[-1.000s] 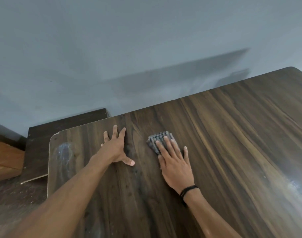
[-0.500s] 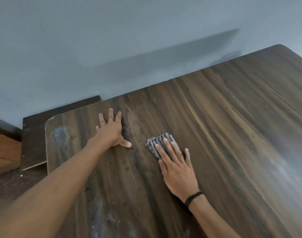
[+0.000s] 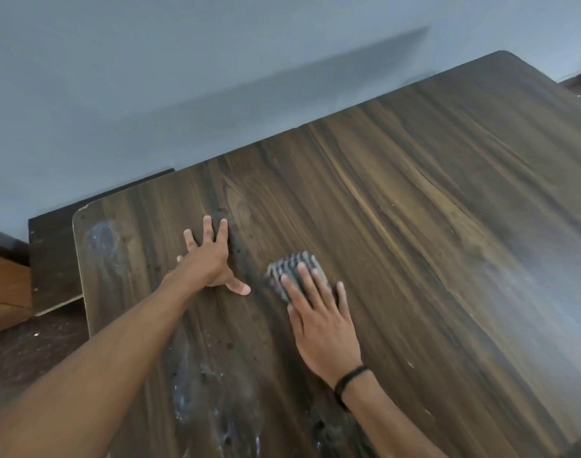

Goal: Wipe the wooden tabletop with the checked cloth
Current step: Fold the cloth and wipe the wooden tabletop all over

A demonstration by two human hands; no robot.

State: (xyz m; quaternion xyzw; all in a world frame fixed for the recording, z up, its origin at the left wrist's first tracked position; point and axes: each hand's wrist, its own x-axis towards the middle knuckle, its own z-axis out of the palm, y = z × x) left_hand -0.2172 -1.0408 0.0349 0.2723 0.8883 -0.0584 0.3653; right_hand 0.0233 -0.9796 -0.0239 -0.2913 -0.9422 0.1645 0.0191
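Observation:
A dark wooden tabletop fills most of the view, with pale dusty smears near its left corner and along the near edge. A small folded grey checked cloth lies on it near the middle left. My right hand lies flat on the cloth, fingers spread and pressing down, so its near half is hidden. A black band circles that wrist. My left hand rests flat on the bare wood just left of the cloth, fingers apart, holding nothing.
A grey wall runs along the table's far edge. A lower dark board sits beyond the left corner, with an orange-brown wooden piece further left. The floor below is dark and speckled.
My right hand and the cloth have slid toward me, away from the wall, and sit closer to my left thumb. The left hand has stayed planted. The camera view has shifted.

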